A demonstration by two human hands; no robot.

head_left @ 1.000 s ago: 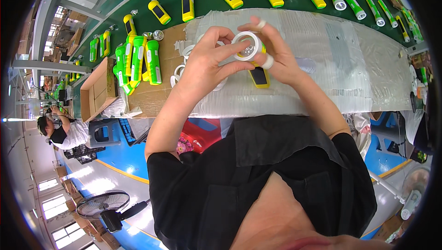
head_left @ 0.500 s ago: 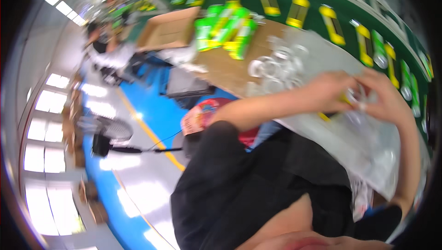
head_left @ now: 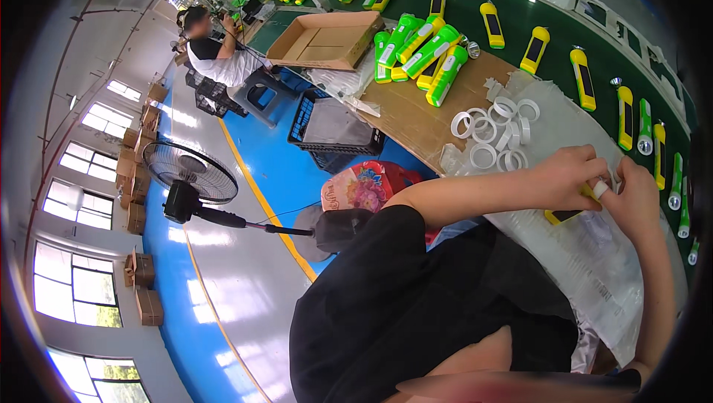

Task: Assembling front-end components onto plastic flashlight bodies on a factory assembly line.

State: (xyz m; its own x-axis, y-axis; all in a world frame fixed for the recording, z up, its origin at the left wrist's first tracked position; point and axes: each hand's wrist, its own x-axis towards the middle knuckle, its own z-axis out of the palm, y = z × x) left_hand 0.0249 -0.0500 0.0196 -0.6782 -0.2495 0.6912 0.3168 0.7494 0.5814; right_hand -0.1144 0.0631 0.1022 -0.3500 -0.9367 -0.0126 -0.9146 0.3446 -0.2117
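Observation:
My left hand [head_left: 572, 178] is wrapped round a yellow flashlight [head_left: 562, 216], whose dark panel shows below the palm. Against its yellow end is a white ring [head_left: 600, 188], pinched in the fingers of my right hand [head_left: 633, 199]. Both hands meet over the right part of the bench, and my fingers hide much of the flashlight. Whether the ring is around its end or only touching it, I cannot tell. Several loose white rings [head_left: 483, 156] lie in a heap left of my left hand.
Green and yellow flashlights [head_left: 443, 75] are piled on brown cardboard [head_left: 405, 112]; more line the green belt [head_left: 468, 2] beyond. An open carton [head_left: 327, 40] stands far left. Beside the bench are a black crate [head_left: 338, 124], a red stool [head_left: 401, 178] and a fan [head_left: 189, 173]. Another person [head_left: 223, 57] sits farther off.
The view has shifted and sharpened, so the bench sits lower in it. My two hands stay together at the flashlight and the white ring.

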